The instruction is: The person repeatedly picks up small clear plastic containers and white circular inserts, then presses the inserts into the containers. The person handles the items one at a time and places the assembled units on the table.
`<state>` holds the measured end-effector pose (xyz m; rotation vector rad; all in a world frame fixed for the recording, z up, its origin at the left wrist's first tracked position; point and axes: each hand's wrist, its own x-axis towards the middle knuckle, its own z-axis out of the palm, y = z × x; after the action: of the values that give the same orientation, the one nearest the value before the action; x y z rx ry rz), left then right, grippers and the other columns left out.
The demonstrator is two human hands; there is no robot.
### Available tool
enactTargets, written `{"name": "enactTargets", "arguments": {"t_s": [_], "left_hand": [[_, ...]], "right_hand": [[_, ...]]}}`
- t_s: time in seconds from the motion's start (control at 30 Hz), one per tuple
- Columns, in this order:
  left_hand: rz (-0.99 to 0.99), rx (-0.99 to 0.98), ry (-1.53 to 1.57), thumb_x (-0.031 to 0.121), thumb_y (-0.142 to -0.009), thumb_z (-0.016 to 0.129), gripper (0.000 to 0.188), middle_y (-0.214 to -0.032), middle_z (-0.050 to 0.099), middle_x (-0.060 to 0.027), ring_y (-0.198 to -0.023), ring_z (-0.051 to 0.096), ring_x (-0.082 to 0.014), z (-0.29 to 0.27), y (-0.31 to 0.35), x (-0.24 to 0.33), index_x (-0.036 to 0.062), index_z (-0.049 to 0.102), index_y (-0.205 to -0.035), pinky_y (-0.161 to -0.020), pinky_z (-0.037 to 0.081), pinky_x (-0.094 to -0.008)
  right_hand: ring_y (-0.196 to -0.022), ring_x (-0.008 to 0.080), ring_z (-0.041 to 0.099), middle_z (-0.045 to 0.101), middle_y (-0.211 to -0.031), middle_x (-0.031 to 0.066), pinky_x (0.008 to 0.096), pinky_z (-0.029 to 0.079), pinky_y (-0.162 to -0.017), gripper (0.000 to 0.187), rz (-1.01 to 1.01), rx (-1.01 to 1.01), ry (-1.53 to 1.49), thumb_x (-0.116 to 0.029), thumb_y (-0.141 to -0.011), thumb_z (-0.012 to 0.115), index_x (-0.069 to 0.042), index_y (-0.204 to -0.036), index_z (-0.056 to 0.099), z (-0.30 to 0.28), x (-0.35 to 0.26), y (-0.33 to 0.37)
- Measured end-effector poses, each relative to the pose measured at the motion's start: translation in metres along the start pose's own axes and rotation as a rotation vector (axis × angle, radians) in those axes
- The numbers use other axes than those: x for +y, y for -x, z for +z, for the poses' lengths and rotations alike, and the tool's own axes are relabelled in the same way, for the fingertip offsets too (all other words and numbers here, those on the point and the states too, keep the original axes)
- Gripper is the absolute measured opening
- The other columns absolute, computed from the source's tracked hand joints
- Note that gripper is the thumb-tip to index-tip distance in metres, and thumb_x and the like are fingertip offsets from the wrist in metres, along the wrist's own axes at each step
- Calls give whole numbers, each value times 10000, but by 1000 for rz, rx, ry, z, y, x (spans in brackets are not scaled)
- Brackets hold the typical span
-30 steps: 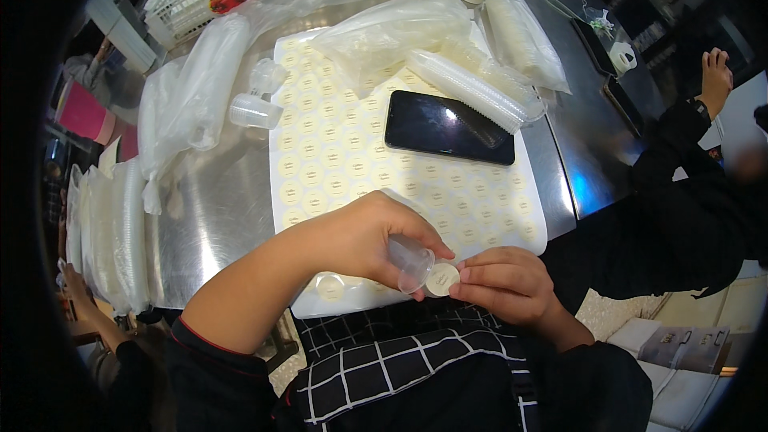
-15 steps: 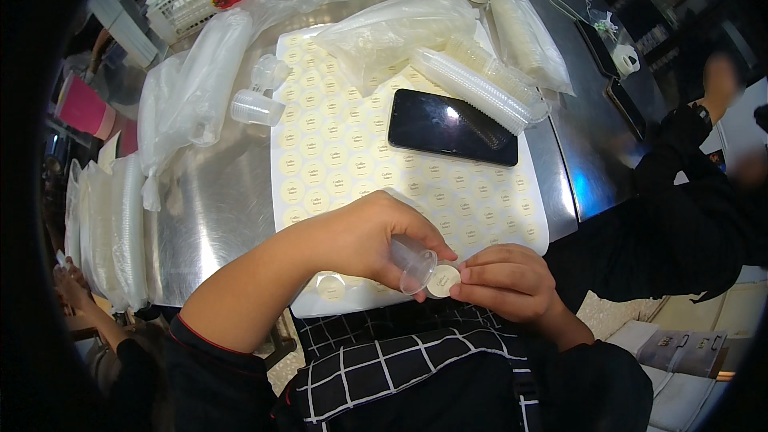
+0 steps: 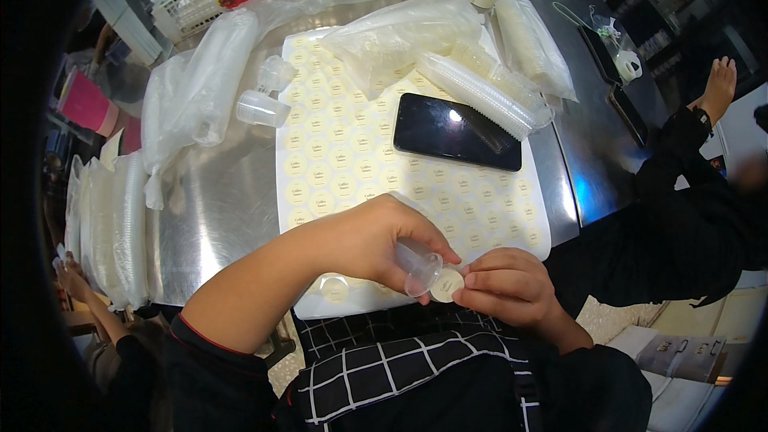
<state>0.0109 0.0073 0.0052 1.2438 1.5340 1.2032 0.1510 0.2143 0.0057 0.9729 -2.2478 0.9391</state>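
A small clear plastic cup (image 3: 418, 270) is gripped in my left hand (image 3: 370, 234), tilted with its rim toward my right hand. Against the rim sits a round cream sticker (image 3: 447, 285); whether a clear lid lies beneath it I cannot make out. My right hand (image 3: 510, 286) pinches the sticker's right edge between thumb and fingers. Both hands are over the near edge of a large sheet of round cream stickers (image 3: 320, 162). A black phone (image 3: 448, 130) rests on that sheet, beyond my hands.
Clear plastic cups (image 3: 262, 107) stand left of the phone, a nested stack of clear lids or cups (image 3: 480, 96) right of it. Plastic bags (image 3: 196, 80) and a white basket (image 3: 240, 2) line the far side. Another person's hand (image 3: 720, 88) shows at the right.
The sticker turns slightly and shifts a little to the right between my fingers. The other person's hand at the right has risen and opened. My head view has shifted slightly.
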Motion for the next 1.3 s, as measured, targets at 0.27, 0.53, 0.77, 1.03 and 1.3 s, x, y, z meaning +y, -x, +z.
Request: {"name": "enactTargets", "arguments": {"t_s": [0.27, 0.53, 0.77, 1.03, 1.3], "left_hand": [[-13, 4, 27, 39, -605, 817, 503, -994, 719, -126, -921, 695, -241, 0, 0, 1, 65, 724, -1099, -848, 528, -311], [-73, 4, 89, 123, -634, 870, 475, -965, 730, -96, -876, 683, -169, -4, -1, -3, 63, 730, -1084, -816, 520, -283], [-101, 18, 139, 89, -624, 878, 482, -985, 731, -72, -882, 667, -129, -3, 1, -1, 53, 730, -1082, -818, 513, -267], [-141, -5, 194, 82, -602, 912, 516, -1042, 726, -96, -968, 671, -164, -6, 0, 2, 22, 721, -1077, -870, 509, -286], [-175, -7, 186, 64, -592, 916, 537, -1083, 715, -96, -995, 661, -161, -8, 0, 0, 17, 715, -1088, -895, 503, -288]], "right_hand": [[-836, 212, 669, 608, -1008, 60, 313, 567, -689, 275, 43, -12, 4, -43, -677, 764, -39, -950, 732, -1, -2, 0], [-1181, 312, 526, 550, -1337, 101, 408, 472, -954, 323, 421, -325, 60, -245, -738, 780, -228, -1058, 740, -20, -12, -24], [-1335, 348, 404, 497, -1425, 107, 449, 380, -1064, 323, 304, -216, -97, -419, -754, 769, -233, -1018, 764, -19, -4, -16], [-1308, 383, 425, 510, -1415, 124, 457, 366, -1064, 407, 295, -194, 1, -454, -779, 735, -218, -1111, 737, -10, -4, -14], [-1219, 357, 496, 596, -1317, 138, 426, 416, -1014, 346, 295, -115, 64, -445, -776, 749, -161, -973, 767, -8, -8, -12]]}}
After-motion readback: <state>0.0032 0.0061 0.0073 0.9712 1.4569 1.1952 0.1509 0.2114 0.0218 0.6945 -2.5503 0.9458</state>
